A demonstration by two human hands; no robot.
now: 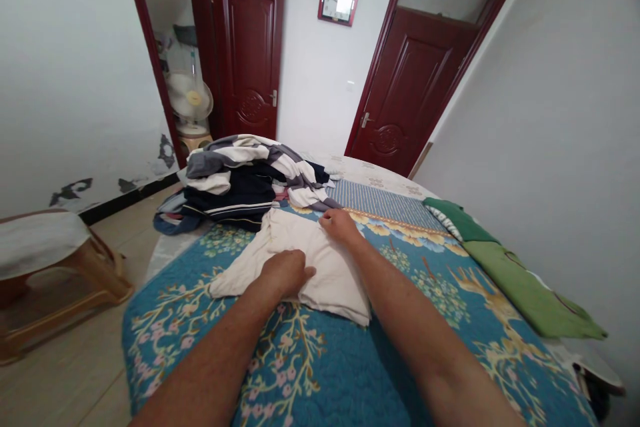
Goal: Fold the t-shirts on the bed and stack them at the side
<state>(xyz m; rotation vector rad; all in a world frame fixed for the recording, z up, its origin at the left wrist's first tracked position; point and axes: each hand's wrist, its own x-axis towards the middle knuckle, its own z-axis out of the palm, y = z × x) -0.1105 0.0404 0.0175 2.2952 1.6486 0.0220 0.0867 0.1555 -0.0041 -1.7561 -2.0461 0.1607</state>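
Note:
A pair of cream shorts (330,270), as its outline suggests, lies spread on the blue flowered bed cover (390,360). My left hand (287,271) rests on the middle of the cloth, its fingers curled closed on the fabric and partly hidden from view. At the upper right corner, by the waist edge, my right hand (340,225) pinches the cloth. Both lower edges of the shorts fan out flat toward me, with some creases on the left side.
Beyond the shorts is a heap of clothes (230,190), grey, white and navy. Folded green garments (525,280) lie along the right edge of the bed. A stool (85,267) stands at left, a fan (190,99) in the doorway. Two dark red doors (250,47) are behind.

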